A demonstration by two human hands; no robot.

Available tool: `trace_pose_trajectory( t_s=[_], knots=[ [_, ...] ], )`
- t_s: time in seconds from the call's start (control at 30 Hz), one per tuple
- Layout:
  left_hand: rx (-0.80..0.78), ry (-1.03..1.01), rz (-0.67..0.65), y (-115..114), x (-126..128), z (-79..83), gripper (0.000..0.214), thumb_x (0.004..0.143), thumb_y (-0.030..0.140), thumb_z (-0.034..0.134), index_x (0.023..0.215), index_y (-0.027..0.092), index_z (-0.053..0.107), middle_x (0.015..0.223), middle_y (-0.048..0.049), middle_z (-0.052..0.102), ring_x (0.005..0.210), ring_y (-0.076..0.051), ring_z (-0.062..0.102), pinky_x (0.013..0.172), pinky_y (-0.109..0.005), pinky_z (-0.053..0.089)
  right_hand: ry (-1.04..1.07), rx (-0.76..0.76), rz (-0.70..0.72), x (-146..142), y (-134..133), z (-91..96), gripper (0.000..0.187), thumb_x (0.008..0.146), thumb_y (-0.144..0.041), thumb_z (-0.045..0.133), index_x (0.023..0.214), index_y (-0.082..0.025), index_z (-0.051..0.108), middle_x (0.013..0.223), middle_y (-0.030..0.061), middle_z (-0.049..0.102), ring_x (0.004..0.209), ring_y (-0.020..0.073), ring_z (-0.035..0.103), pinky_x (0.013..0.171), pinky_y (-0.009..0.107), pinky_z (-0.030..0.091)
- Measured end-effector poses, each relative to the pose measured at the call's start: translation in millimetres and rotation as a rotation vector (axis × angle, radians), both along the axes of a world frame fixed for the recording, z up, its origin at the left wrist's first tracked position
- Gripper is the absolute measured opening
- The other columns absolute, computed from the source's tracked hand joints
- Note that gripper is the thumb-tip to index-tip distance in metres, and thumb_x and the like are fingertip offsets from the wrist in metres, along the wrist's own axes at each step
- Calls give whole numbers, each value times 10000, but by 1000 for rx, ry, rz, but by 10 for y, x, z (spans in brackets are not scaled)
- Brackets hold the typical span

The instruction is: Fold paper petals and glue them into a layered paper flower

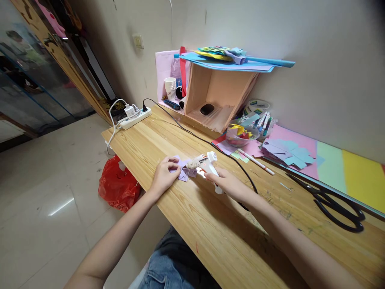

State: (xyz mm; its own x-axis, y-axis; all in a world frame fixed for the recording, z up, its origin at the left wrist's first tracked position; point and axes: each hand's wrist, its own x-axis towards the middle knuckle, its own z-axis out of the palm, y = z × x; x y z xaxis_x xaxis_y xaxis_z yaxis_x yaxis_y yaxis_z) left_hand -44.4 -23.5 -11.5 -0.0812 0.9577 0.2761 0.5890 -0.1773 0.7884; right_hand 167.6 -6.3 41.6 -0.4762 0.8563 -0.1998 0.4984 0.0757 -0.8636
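Wrapped round the handle of a white hot glue gun (pixel 203 161), my right hand (pixel 219 180) holds it with the nozzle pointing left. The nozzle tip is at a small folded piece of purple paper (pixel 183 175) on the wooden table; whether it touches the paper I cannot tell. My left hand (pixel 166 172) pinches the left side of that paper between thumb and fingers. A black cord (pixel 192 133) crosses the tabletop, and part of it passes behind my right forearm.
Black scissors (pixel 327 200) lie at the right beside coloured paper sheets (pixel 331 160). Behind stand a wooden box (pixel 192 90) and a clear bowl (pixel 240 138) of paper scraps. A power strip (pixel 135 119) sits at the far left corner; a red bag (pixel 117 184) is below the edge.
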Motion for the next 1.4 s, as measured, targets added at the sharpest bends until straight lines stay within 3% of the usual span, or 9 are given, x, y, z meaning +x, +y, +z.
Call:
trace_pose_trajectory(
  t_s=[0.43, 0.9, 1.1, 1.4],
  knots=[
    [6, 12, 5, 2, 7, -1, 141, 720, 193, 554, 681, 183, 689, 931, -57, 610, 913, -172, 570, 801, -304, 461, 29, 5, 5, -9, -4, -24, 242, 785, -361, 436, 659, -181, 537, 645, 19, 538, 578, 147, 468, 530, 253, 340],
    [12, 24, 18, 0, 5, -17, 125, 715, 188, 570, 667, 202, 684, 928, -35, 610, 901, -165, 565, 804, -299, 454, -27, -42, -4, -3, 0, -19, 275, 779, -407, 405, 644, -172, 450, 623, -10, 462, 549, 114, 399, 522, 240, 306],
    [6, 22, 13, -2, 7, -13, 128, 723, 195, 566, 689, 203, 689, 937, -36, 606, 909, -164, 562, 806, -299, 451, -33, -80, 26, -12, -13, 27, 220, 767, -361, 428, 686, -166, 488, 617, -21, 435, 540, 103, 381, 506, 234, 289],
    [5, 27, 12, -13, 16, 12, 119, 727, 201, 570, 671, 197, 675, 934, -33, 598, 899, -158, 562, 800, -289, 453, -45, -71, 49, 22, -12, 80, 213, 768, -359, 442, 704, -166, 505, 683, 3, 497, 600, 124, 431, 528, 240, 303]
  ],
)
